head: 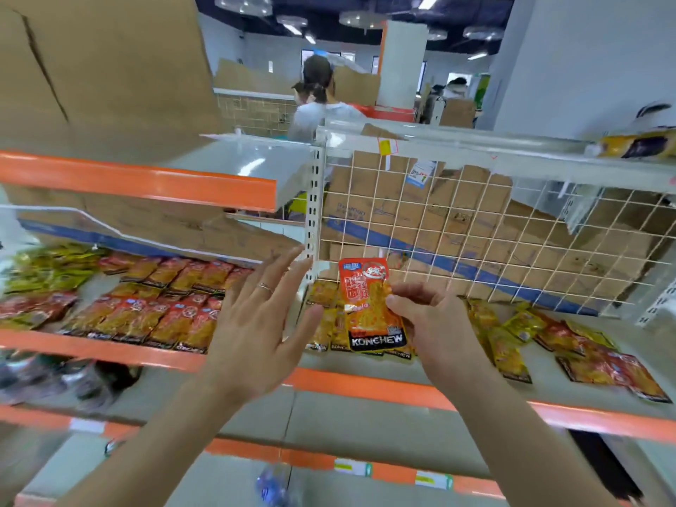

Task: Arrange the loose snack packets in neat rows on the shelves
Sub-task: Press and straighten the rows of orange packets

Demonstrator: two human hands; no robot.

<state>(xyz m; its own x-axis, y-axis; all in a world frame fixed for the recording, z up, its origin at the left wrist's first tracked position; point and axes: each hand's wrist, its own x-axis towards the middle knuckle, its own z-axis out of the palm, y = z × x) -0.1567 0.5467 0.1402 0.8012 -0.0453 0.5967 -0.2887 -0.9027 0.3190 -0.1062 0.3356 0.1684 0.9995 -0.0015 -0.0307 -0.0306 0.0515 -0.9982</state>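
My right hand (429, 318) pinches a red-orange snack packet (369, 305) by its right edge and holds it upright above the middle shelf (365, 386). My left hand (261, 323) hovers to its left with fingers spread and straight, a ring on one finger, holding nothing. Neat rows of red-orange packets (161, 305) lie on the left shelf section. A short row of yellow packets (327, 316) lies under the held one. Loose yellow and red packets (570, 345) are scattered on the right section.
A white wire mesh back panel (494, 236) with cardboard boxes (439, 214) behind it closes the right section. An orange-edged upper shelf (146, 181) hangs over the left. A perforated upright (312, 214) divides the sections. A person (318, 100) stands beyond the shelves. Lower shelves hold dark items (73, 378).
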